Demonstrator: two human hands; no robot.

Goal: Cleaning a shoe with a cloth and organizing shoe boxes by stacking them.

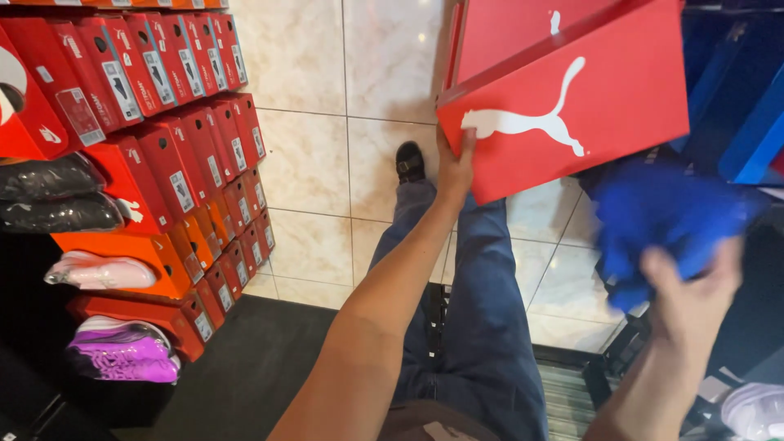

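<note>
The red shoebox (572, 106) hangs tilted in front of me, above the tiled floor (327, 147), my left hand (456, 167) clamped on its lower left corner. My right hand (694, 290) grips a blurred blue bundle (661, 216) just below the box. Stacked red boxes (175, 98) line the shelf at my left.

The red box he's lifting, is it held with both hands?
No: only the left hand grips the red shoe box at its lower corner, while the right hand holds a blurred blue thing.
</note>
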